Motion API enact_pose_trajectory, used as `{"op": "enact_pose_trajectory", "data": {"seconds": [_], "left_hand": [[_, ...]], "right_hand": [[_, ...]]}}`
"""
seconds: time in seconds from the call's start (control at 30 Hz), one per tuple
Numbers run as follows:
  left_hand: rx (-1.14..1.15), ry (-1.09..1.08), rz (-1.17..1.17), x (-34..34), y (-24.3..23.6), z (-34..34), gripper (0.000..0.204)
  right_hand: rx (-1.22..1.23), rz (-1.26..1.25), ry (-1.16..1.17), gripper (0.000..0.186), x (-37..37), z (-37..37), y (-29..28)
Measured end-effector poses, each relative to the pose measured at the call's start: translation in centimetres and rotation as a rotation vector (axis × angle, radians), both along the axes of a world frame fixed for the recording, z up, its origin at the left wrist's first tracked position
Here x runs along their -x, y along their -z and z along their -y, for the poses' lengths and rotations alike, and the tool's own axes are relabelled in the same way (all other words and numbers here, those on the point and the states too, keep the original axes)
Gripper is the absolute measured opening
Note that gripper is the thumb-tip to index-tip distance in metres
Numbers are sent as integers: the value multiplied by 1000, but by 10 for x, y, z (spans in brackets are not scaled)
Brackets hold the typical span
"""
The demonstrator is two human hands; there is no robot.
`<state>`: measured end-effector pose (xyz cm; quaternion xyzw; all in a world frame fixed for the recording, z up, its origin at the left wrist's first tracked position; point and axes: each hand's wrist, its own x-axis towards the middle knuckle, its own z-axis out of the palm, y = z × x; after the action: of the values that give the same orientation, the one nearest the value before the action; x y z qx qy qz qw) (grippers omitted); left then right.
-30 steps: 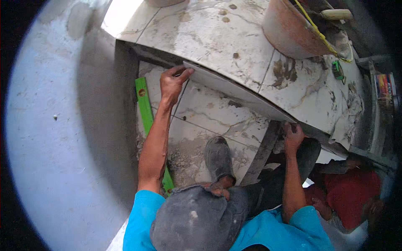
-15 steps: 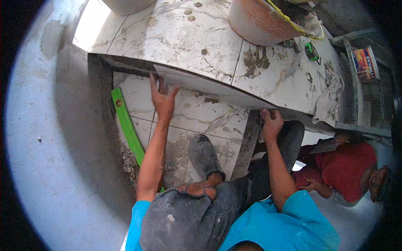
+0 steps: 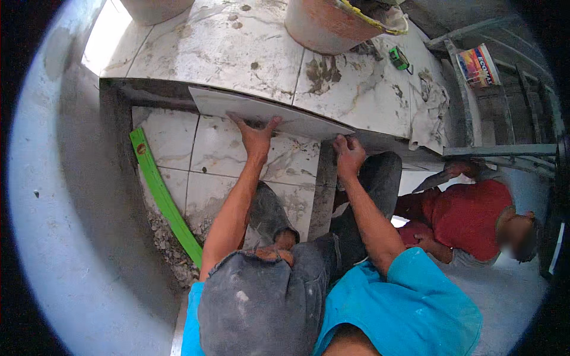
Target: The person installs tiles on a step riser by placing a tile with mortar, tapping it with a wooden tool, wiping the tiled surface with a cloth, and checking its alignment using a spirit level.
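The left hand (image 3: 256,142) spreads a wide grip against the tile (image 3: 304,121), upper centre; the right hand (image 3: 350,160) bunches narrow at its right end, pinching or not, can't tell! Bucket (image 3: 326,28) above, green level (image 3: 168,199) left, co-worker (image 3: 469,216) right.

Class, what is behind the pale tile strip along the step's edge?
Past the left end of the pale tile strip, the dark front face of the step shows. Behind the strip, everything is covered; any backing there cannot be seen.
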<state>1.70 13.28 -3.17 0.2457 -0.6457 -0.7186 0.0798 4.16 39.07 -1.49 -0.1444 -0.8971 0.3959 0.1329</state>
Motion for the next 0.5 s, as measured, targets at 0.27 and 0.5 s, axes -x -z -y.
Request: {"op": "enact_pose_trajectory", "data": {"seconds": [0.27,0.5], "left_hand": [[76,-4,-26,1,-3,2,132],[79,-56,-35,1,-5,-2,131]], "right_hand": [[94,14,-56,21,5,-2,-8],[307,62,-17,25,5,7,-23]]}}
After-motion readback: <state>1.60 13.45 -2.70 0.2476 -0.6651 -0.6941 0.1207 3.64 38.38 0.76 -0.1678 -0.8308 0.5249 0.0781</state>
